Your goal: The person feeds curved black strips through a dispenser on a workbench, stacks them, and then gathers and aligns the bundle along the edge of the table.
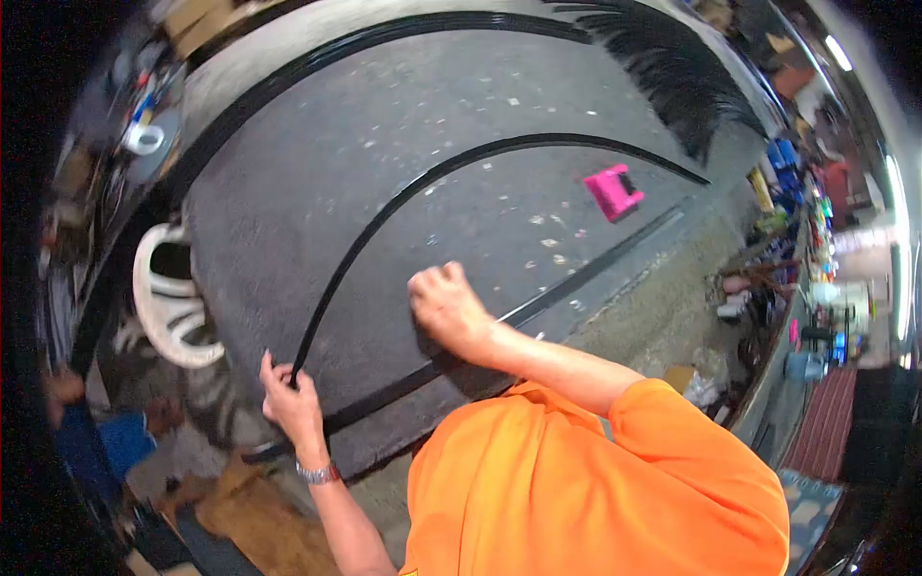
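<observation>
My left hand (293,408), with a metal watch on its wrist, is closed around one end of a long, thin black strip (384,216). The strip appears curved across the grey table (317,206), and its far end lies at the right side. My right hand (448,309) is curled closed over the table, apart from that strip. Whatever its fingers hold, if anything, is hidden. Between my right forearm and the table's near edge runs another dark strip (384,392). A bright pink object with a black part (615,192) lies on the table's right half.
A bundle of long black strips (384,36) follows the table's far side, its ends fanned out (663,72) at the right. Small pale scraps dot the tabletop. A white plastic chair (154,298) stands at the left. Cluttered shelves line the right, and brown material (264,518) lies below left.
</observation>
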The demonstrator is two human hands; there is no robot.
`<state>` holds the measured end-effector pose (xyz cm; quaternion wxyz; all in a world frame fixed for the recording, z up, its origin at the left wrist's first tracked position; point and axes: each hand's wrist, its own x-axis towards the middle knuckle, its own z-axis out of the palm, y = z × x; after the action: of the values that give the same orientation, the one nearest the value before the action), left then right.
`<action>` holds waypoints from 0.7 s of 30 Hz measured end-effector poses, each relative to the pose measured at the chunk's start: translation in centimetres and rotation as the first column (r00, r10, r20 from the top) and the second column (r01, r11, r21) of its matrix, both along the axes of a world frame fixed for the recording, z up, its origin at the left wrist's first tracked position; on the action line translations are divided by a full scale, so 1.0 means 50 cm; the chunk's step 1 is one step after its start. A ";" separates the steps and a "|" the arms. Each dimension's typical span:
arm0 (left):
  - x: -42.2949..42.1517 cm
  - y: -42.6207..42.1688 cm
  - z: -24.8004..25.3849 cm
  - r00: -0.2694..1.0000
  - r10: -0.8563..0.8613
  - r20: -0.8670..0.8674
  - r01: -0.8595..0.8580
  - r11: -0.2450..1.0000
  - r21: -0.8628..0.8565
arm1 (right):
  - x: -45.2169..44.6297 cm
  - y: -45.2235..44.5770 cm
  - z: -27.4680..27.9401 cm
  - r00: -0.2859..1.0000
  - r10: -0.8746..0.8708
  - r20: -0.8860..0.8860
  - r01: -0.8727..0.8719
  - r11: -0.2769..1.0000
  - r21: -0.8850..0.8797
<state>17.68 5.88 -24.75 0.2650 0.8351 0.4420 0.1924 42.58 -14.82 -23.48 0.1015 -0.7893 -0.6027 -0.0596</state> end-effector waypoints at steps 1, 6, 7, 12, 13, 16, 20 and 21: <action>0.003 -0.002 0.005 0.999 0.011 0.045 -0.008 0.997 -0.074 | -0.013 0.000 0.017 1.000 0.010 0.013 -0.009 0.996 -0.086; -0.003 0.011 -0.003 0.993 0.017 -0.120 -0.029 0.994 -0.104 | -0.011 -0.024 0.025 0.994 0.058 -0.089 -0.056 0.998 0.022; 0.006 0.010 0.020 0.981 0.007 -0.192 -0.033 0.991 -0.132 | 0.009 -0.035 0.031 0.995 0.049 -0.090 -0.044 0.997 0.059; 0.046 0.037 0.014 0.850 0.046 -0.524 -0.069 0.997 -0.024 | 0.181 -0.130 -0.002 0.969 -0.232 0.089 0.220 0.968 0.123; 0.062 0.033 0.012 0.828 0.079 -0.556 -0.052 0.997 0.065 | 0.213 -0.157 -0.007 0.955 -0.274 0.118 0.261 0.959 0.113; 0.141 0.016 0.029 0.793 0.099 -0.601 -0.040 0.993 0.111 | 0.259 -0.235 -0.043 0.964 -0.239 0.114 0.228 0.969 0.099; 0.255 -0.024 0.056 0.727 0.089 -0.681 0.014 0.989 0.144 | 0.300 -0.345 0.005 0.997 -0.001 -0.079 0.015 0.986 0.168; 0.273 -0.030 0.068 0.701 0.080 -0.709 0.027 0.990 0.138 | 0.319 -0.382 0.044 0.994 0.024 -0.107 -0.007 0.987 0.161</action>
<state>31.32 4.38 -21.37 0.0122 0.8544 0.5074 -0.1114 58.52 -33.93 -21.27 0.1976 -0.7759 -0.5957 -0.0640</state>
